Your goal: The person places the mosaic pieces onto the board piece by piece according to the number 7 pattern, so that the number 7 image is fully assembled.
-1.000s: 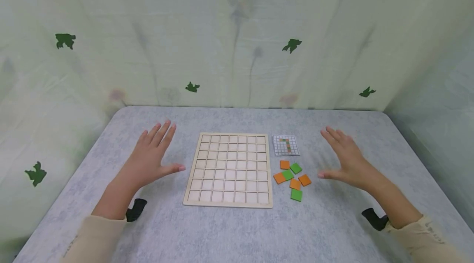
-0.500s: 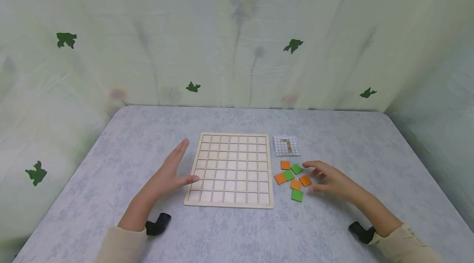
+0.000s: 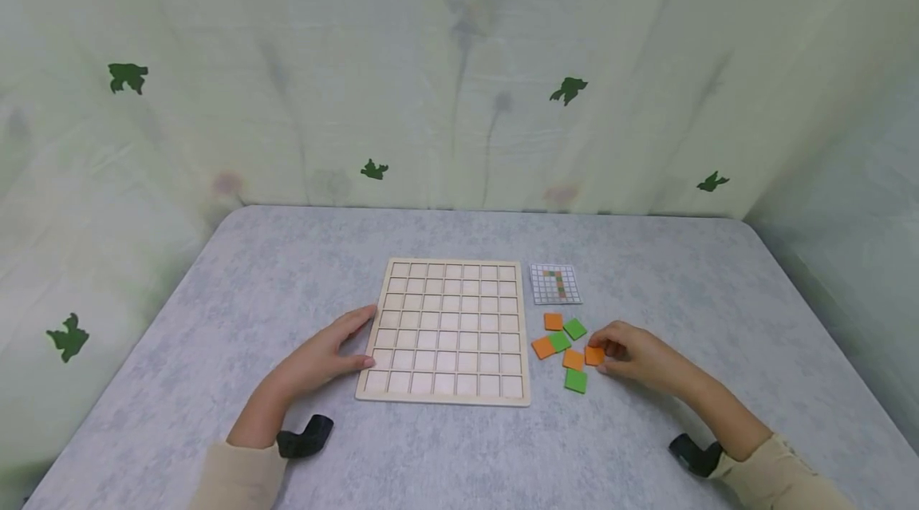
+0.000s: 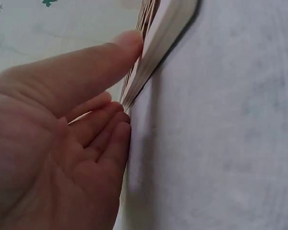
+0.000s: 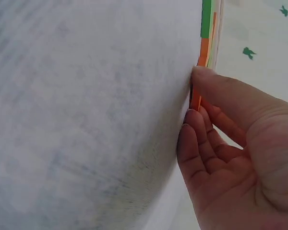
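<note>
A wooden grid board [image 3: 459,322] lies flat on the table. At its left edge is my left hand [image 3: 321,359]; the thumb [image 4: 128,43] touches the rim in the left wrist view, the other fingers lie along the side, fairly straight. To the right of the board, my right hand [image 3: 644,360] pinches an orange square tile [image 3: 593,356] between thumb and fingers, low at the table. In the right wrist view the thumb [image 5: 206,76] covers part of that tile. Beside it lie loose tiles: orange [image 3: 573,359] and green [image 3: 575,381] ones among several.
A small card [image 3: 556,284] printed with a grid and coloured squares lies above the tiles, near the board's upper right corner. The grey table [image 3: 459,462] runs back to a pale curtain [image 3: 459,79] with green bird shapes.
My left hand has moved right and down to the board's left edge. My right hand has come left from the side, its fingers closing on an orange tile, which has turned slightly.
</note>
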A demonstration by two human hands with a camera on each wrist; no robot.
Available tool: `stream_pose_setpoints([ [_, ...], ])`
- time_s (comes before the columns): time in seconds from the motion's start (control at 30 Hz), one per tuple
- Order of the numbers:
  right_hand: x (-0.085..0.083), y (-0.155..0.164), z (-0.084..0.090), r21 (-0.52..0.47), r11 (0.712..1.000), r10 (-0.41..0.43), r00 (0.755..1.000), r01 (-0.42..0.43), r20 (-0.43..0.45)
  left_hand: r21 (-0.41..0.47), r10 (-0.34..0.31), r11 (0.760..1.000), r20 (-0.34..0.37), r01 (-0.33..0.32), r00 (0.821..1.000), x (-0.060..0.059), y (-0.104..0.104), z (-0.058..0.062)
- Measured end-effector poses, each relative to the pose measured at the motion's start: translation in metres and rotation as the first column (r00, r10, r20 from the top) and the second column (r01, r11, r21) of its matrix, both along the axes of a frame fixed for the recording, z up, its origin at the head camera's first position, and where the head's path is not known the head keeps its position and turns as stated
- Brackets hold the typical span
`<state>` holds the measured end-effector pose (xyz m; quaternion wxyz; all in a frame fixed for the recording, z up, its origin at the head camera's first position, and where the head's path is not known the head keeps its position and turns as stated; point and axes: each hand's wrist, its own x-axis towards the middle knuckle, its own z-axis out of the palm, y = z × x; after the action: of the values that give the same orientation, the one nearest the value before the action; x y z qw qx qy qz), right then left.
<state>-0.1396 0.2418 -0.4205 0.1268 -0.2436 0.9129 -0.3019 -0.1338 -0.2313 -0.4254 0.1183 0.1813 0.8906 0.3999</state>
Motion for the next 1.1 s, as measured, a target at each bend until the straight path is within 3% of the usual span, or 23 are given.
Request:
stream_pose_setpoints([
  [0.17,-0.002,-0.003,0.006,-0.014,0.999,0.029,0.999,-0.030,-0.013,0.014,-0.067,0.998,-0.005,0.067,0.998,-0.001,-0.004,-0.003],
  [0.33,-0.010,-0.020,0.021,-0.044,0.998,0.035,0.997,-0.038,-0.064,0.024,-0.074,0.997,0.006,0.074,0.997,-0.001,-0.006,-0.003],
  [0.57,-0.032,-0.063,0.044,-0.173,0.983,0.024,0.985,-0.054,-0.170,0.019,-0.062,0.998,-0.006,0.062,0.998,-0.001,-0.006,-0.005],
  [0.8,-0.061,-0.116,0.042,-0.306,0.949,-0.008,0.969,-0.070,-0.248,0.053,-0.053,0.997,0.012,0.052,0.999,0.000,-0.005,-0.003],
  [0.93,-0.075,-0.146,0.039,-0.364,0.930,-0.035,0.976,-0.048,-0.216,0.051,-0.052,0.997,0.011,0.052,0.999,0.000,-0.006,-0.004],
  [1.1,-0.087,-0.180,0.032,-0.405,0.914,-0.066,0.992,0.019,-0.104,0.043,-0.049,0.998,0.008,0.049,0.999,-0.001,-0.006,-0.005],
])
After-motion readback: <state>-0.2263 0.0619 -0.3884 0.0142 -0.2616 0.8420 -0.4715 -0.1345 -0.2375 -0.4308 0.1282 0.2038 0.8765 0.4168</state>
